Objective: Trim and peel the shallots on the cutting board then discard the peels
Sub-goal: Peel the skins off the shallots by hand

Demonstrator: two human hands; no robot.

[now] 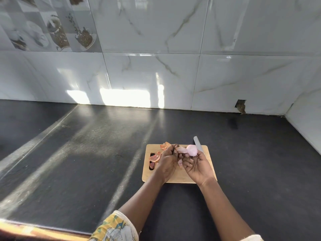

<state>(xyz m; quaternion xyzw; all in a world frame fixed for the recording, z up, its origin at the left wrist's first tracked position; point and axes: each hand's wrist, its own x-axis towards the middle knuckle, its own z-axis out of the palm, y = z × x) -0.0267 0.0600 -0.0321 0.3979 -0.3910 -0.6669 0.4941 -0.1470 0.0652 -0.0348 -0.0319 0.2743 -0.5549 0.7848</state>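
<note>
- Fingers (188, 161) of my right hand (198, 168) curl round one pink shallot (192, 150), held over the board (208, 154) at lower centre.
- One knife (198, 144) blade juts up behind it; handle hidden.
- Left hand (167, 164) fingers pinch one peel (180, 150) hanging off the shallot.
- About four loose peels (156, 157) lie at the board's left end.

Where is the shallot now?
Head view: the shallot is held in the right hand above the far right corner of the cutting board, beside the knife blade.
</note>
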